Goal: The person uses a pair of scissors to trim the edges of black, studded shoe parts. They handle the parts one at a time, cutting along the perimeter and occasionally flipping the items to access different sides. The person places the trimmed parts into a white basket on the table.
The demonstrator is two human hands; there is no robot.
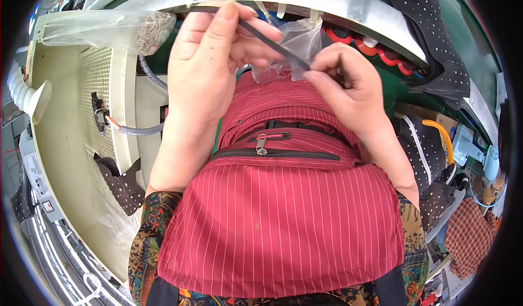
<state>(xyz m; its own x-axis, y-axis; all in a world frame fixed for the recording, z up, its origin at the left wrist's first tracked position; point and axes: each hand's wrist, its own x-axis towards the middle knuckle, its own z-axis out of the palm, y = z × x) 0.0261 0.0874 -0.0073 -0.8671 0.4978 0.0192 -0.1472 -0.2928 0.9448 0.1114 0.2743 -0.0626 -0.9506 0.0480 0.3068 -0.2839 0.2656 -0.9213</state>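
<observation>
My left hand (210, 61) is raised in front of me and pinches one end of a thin dark strap (267, 40) between thumb and fingers. My right hand (343, 82) grips the strap's other end, fingers curled shut around it. The strap runs slanting from upper left to lower right between the two hands. A small clear plastic bag (297, 41) sits just behind the strap, by my right hand's fingertips. Below both hands hangs my red pinstriped apron (283, 213) with a zipped pocket (272, 153).
A curved metal rail (338, 3) crosses the top, with red rollers (376, 47) under it. A cream machine housing (60, 120) with a perforated panel stands at left. A clear bag of small rings (147, 31) lies on it. Dark studded pieces (430, 28) lie at right.
</observation>
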